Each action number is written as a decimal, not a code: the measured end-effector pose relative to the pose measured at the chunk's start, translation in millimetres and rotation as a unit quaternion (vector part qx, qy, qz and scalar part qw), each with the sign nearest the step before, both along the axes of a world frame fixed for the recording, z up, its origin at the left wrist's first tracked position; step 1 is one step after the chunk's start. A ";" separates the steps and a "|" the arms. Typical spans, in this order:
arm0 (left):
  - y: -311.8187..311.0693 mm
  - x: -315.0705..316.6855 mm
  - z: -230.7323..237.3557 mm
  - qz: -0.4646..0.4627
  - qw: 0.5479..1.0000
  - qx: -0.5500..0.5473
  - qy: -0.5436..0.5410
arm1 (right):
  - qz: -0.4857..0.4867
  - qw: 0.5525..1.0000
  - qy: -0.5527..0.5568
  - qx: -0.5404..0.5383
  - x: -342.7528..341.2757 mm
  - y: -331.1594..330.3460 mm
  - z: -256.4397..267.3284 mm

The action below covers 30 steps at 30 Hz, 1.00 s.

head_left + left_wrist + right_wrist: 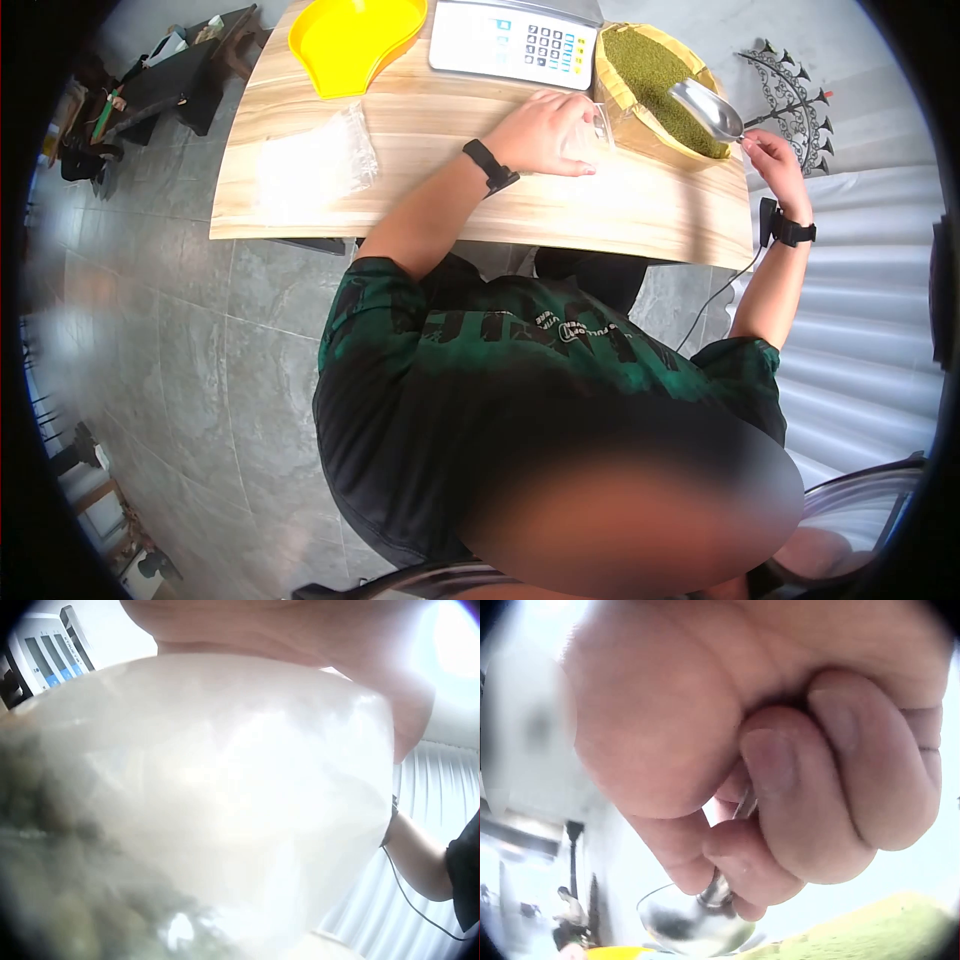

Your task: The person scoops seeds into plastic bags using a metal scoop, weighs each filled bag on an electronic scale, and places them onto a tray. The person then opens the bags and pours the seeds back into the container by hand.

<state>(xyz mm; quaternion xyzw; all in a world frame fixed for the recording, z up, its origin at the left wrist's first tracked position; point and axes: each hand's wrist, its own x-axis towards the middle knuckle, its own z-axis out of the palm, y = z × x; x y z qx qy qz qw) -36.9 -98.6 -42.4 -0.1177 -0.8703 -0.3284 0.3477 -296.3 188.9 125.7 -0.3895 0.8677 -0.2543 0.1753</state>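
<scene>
My right hand point(776, 165) grips the handle of a metal scoop point(706, 108), its fingers curled round it in the right wrist view. The scoop's bowl is over a paper-lined sack point(615, 90) of small green beans point(648, 72), with bare shiny metal showing inside. At the sack's left side, my left hand point(540, 132) holds a clear plastic bag point(240, 772) by its upper part. Greenish beans point(82, 900) show blurred in the lower part of that bag. In the head view the left hand hides most of the bag.
A white digital scale point(510, 42) stands behind my left hand. A yellow pan point(355, 40) lies at the back left, with flat clear plastic bags point(318, 165) in front of it. White curtains point(850, 270) and a dark metal ornament point(795, 105) are beyond the table's right edge.
</scene>
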 end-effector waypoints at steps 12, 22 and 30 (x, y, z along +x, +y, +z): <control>-2.3 -0.1 -0.2 0.004 1.000 -0.005 -0.025 | -0.018 0.987 0.152 0.044 -43.0 -59.7 -113.6; -1.8 2.7 3.2 0.004 0.999 0.020 -0.041 | -0.047 0.986 0.152 -0.052 -26.8 -24.7 -118.2; 0.2 1.2 0.2 0.010 0.999 0.026 -0.028 | -0.165 0.965 0.029 -0.201 5.6 0.4 -156.5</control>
